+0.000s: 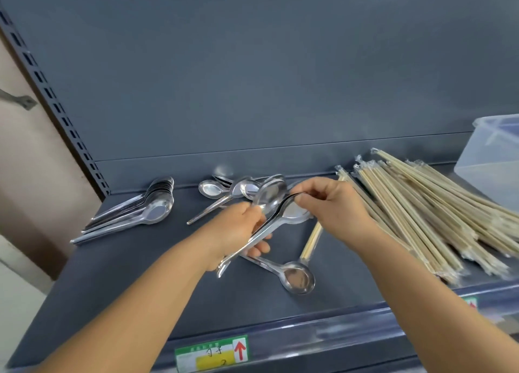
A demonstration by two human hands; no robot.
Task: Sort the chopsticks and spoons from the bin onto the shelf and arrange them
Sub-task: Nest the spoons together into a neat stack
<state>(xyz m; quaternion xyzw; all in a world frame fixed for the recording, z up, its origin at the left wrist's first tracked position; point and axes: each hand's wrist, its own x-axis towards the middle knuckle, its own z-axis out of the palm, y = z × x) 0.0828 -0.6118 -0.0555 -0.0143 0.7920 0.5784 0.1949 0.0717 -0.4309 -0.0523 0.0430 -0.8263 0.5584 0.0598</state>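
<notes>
Head view: both hands' grips (pixel 238 232) (pixel 334 204) hold nested spoons (pixel 271 201).

Silver spoons (pixel 157 207), pale tan chopsticks (pixel 421 204), dark grey shelf (pixel 140 274).

Two hands (pixel 238 232). One shelf (pixel 140 274), one bin (pixel 488 159), one label (pixel 212 354). Spoons (pixel 157 204): too many, stacked and overlapping, to count. Chopsticks (pixel 435 212): one big pile, plus one stray pair (pixel 311 240).

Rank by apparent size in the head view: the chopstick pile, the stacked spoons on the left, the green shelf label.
1. chopstick pile
2. stacked spoons
3. green shelf label, though it lies nearest the camera.
</notes>
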